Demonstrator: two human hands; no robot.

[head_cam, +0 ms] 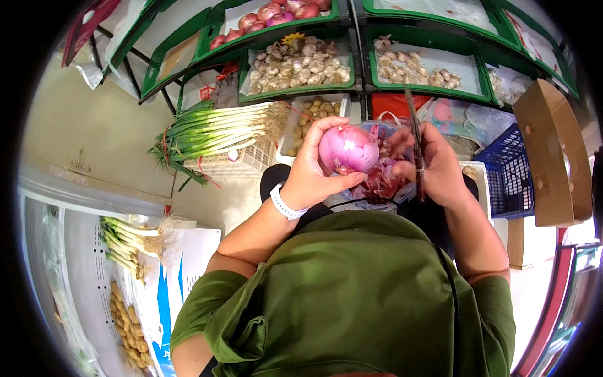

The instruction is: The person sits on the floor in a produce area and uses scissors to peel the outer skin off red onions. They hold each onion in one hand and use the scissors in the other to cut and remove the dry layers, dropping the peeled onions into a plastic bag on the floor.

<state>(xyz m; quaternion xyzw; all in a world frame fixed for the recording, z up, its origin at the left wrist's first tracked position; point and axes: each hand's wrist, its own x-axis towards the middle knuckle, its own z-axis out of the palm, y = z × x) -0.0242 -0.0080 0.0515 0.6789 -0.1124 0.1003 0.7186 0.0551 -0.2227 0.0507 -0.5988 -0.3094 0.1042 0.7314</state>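
A shiny purple-red onion (348,150) is held in my left hand (308,169), fingers above it and thumb below, its root end towards me. A bit of skin stands up at its right side. My right hand (435,162), just right of the onion and apart from it, grips a knife (417,141) whose blade points away from me. The thumb and a fingertip of that hand reach out to the left of the knife. Below both hands, a tub holds many dry red onion skins (379,181); its rim is partly hidden.
Ahead, green trays hold garlic bulbs (299,66) and red onions (268,14). Bundled green onions (221,125) lie on a crate at left, beside a box of potatoes (320,108). At right stand a blue plastic basket (506,174) and a cardboard box (549,155).
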